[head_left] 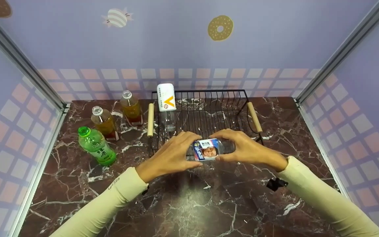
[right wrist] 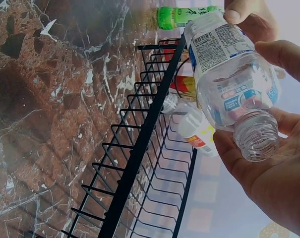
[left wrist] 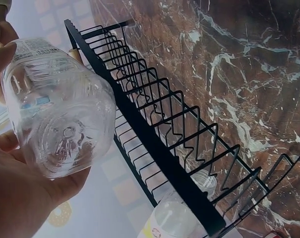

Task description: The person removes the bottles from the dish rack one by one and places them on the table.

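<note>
Between both hands, a clear plastic bottle (head_left: 206, 149) lies sideways above the front of a black wire rack (head_left: 209, 90). A blue and white label with a printed portrait wraps it. My left hand (head_left: 167, 154) grips the base end, fingers behind and thumb in front. At the neck end, my right hand (head_left: 249, 148) holds it with curled fingers and thumb. The right wrist view shows its open neck (right wrist: 256, 136), uncapped; the left wrist view shows its ribbed base (left wrist: 68, 134). Inside the rack's left end stands another clear bottle with a white label (head_left: 166, 97).
Left of the rack stand a green bottle (head_left: 98, 147) and two bottles of amber drink (head_left: 104, 123), (head_left: 132, 110). Wooden handles (head_left: 150, 120) stick up at both rack ends. A dark marbled tabletop (head_left: 189, 210) lies below, with patterned walls (head_left: 176, 42) at the back and sides.
</note>
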Demonstrator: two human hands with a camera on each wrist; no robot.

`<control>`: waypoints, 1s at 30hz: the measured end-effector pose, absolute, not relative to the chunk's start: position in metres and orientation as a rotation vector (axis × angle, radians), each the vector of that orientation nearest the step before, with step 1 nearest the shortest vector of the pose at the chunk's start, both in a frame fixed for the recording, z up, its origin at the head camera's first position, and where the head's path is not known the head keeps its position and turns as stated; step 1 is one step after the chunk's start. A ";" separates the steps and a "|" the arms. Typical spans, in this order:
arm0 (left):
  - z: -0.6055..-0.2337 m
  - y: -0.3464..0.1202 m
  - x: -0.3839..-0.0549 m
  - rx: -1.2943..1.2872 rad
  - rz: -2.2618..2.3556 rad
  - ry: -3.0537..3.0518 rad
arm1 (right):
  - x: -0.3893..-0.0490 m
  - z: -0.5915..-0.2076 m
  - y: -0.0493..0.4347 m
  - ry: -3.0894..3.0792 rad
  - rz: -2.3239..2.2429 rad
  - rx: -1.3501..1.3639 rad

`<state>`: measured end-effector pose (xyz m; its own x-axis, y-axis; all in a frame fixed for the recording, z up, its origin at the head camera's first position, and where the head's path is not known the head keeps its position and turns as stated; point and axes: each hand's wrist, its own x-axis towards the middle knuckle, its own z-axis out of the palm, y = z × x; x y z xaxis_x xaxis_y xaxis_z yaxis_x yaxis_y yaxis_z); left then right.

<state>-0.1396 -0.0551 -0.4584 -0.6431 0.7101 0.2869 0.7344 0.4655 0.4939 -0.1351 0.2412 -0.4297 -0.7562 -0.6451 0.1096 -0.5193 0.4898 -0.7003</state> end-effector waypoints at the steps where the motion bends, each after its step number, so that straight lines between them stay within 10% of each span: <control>1: -0.459 -0.055 -0.139 -1.307 -0.915 -2.657 | -0.135 -0.429 0.241 2.560 -1.120 -1.012; 30: -0.465 -0.084 -0.121 -0.924 -1.249 -2.640 | -0.143 -0.416 0.249 2.621 -1.248 -1.022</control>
<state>-0.1206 -0.0836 -0.4653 -0.8153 0.4874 0.3128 0.5509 0.4862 0.6783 -0.1434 0.2494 -0.4161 -0.7778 -0.5909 0.2142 -0.5389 0.4515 -0.7112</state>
